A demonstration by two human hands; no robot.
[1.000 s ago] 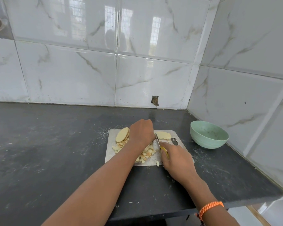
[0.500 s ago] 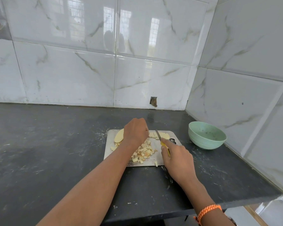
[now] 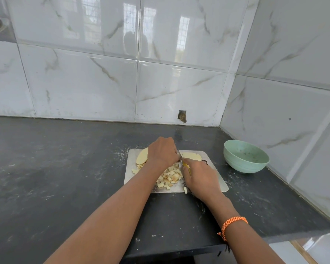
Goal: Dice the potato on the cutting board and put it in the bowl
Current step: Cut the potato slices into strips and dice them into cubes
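A dark counter in a tiled corner carries the cutting board, potato dice piled mid-board; left hand curled over uncut slices, right hand gripping the knife, green bowl just right of the board

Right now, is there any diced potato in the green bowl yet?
No potato: the bowl shows only small dark specks inside; the diced potato lies on the cutting board.
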